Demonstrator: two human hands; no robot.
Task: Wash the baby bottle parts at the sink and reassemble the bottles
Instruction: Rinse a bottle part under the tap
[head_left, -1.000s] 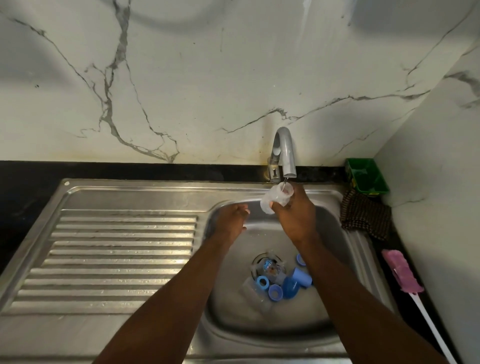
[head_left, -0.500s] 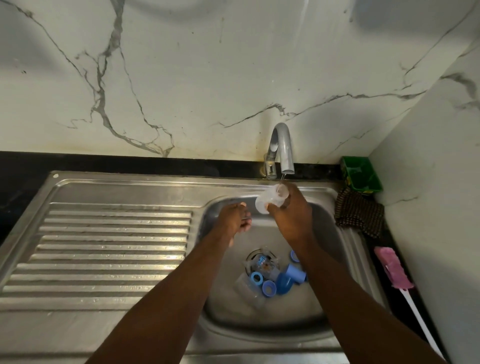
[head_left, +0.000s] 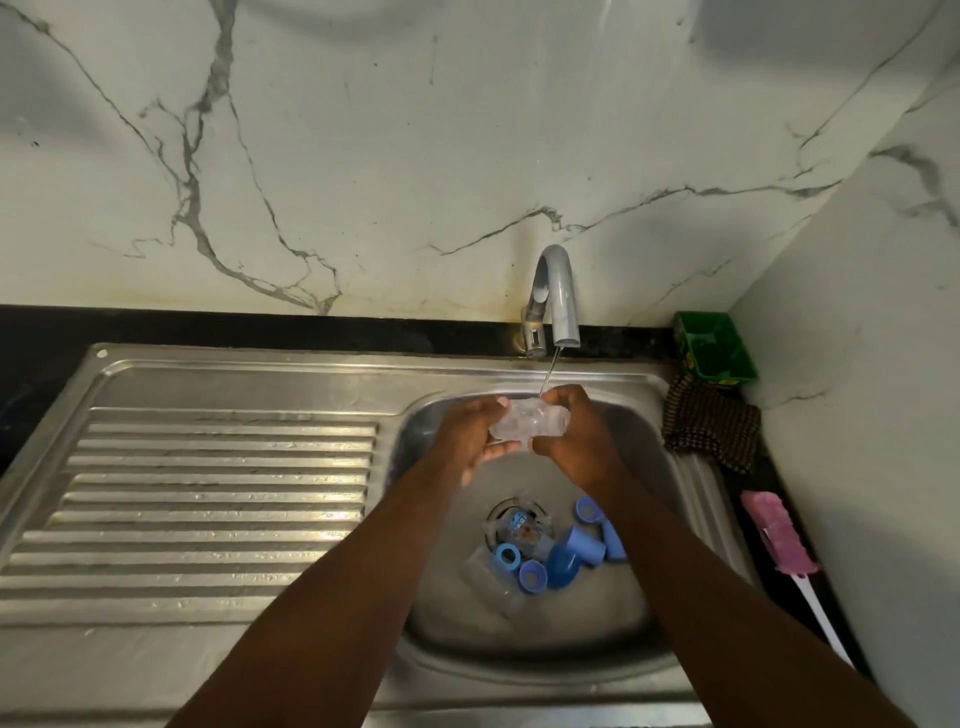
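Left hand (head_left: 470, 439) is now brought onto the clear baby bottle (head_left: 527, 425), earlier gripped by the right hand (head_left: 571, 441) alone; the bottle is clasped at both ends, its long axis lying crosswise between them, under the tap (head_left: 560, 296) stream above the sink (head_left: 519, 629).

The marble wall (head_left: 363, 156) is showing white with grey veins, and the counter strip (head_left: 260, 327) is showing black. The sink (head_left: 270, 371) is gleaming silver-grey, its drainboard (head_left: 208, 493) ribbed. The transparent bottle (head_left: 530, 423) is looking colourless, the caps (head_left: 535, 574) blue, the tray (head_left: 717, 348) green, the checked cloth (head_left: 711, 428) dark brown and the brush (head_left: 779, 535) pink with a white handle.
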